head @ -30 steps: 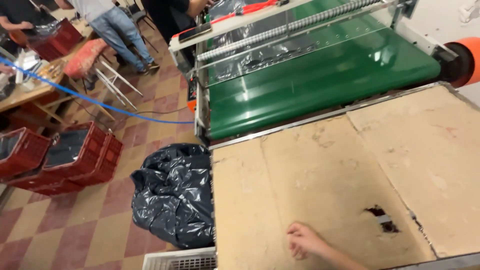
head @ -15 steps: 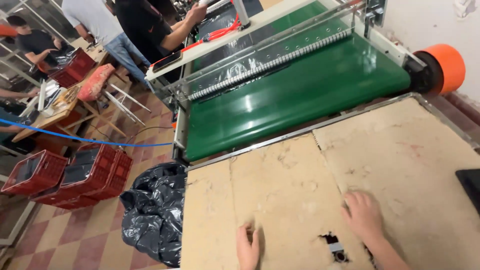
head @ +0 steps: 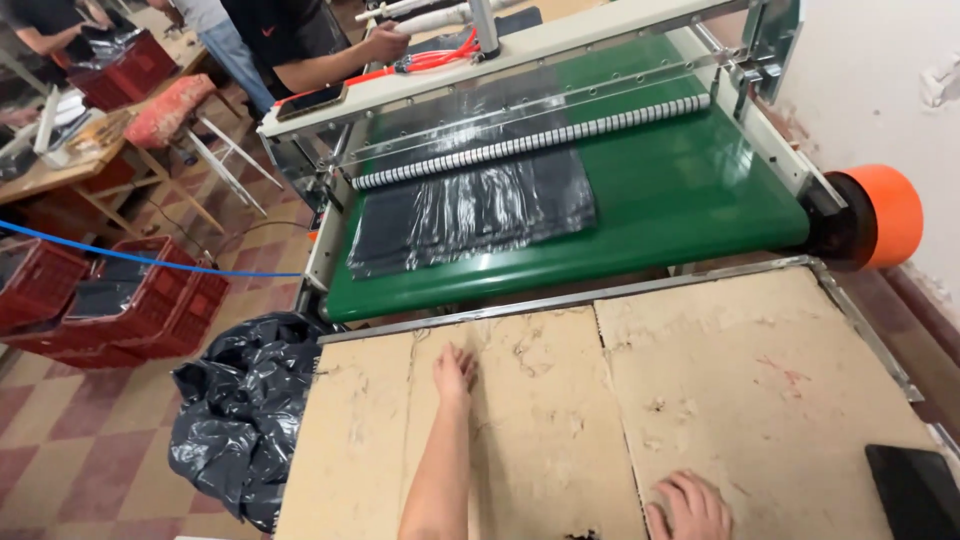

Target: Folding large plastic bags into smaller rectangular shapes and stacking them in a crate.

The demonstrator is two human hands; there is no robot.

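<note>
Currently we note both palms flat, fingers spread, grasping nothing: left hand (head: 454, 372) and right hand (head: 692, 506) rest on the cardboard-covered table (head: 760, 390), near the green conveyor belt (head: 690, 190) carrying black plastic bags (head: 470, 210).

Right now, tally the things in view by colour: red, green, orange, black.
Red: 3, two crates on the floor and a third crate farther back
Green: 1, conveyor belt
Orange: 1, roller end cap
Black: 3, bag stack on the belt, bin bag, flat slab
Total: 8
</note>
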